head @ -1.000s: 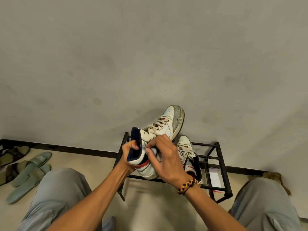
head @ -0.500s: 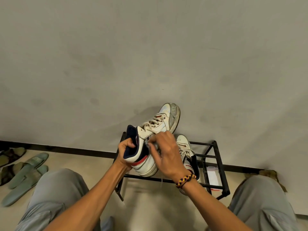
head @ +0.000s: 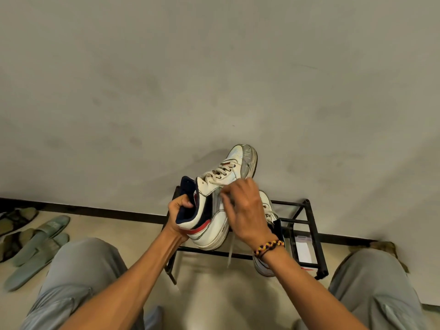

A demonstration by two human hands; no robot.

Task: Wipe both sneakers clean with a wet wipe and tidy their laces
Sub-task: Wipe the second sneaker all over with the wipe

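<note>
A white sneaker (head: 238, 163) with a navy collar and a red stripe is held up in front of the wall, toe pointing up. My left hand (head: 179, 213) grips its heel collar. My right hand (head: 245, 210) lies on the sneaker's side with its fingers curled on a pale, blurred wet wipe (head: 217, 201). A loose lace (head: 230, 251) hangs down below that hand. The second white sneaker (head: 266, 203) sits on the black shoe rack (head: 309, 210), mostly hidden behind my right hand and wrist.
A white packet (head: 302, 248) lies on the rack's lower level. Green slippers (head: 40, 236) and darker sandals (head: 14, 217) lie on the floor at the left. My knees in grey trousers frame the view. The plain wall stands right behind the rack.
My right hand has slid from near the heel collar up along the sneaker's side towards the laces. The sneaker is held slightly higher, and the left hand keeps its grip.
</note>
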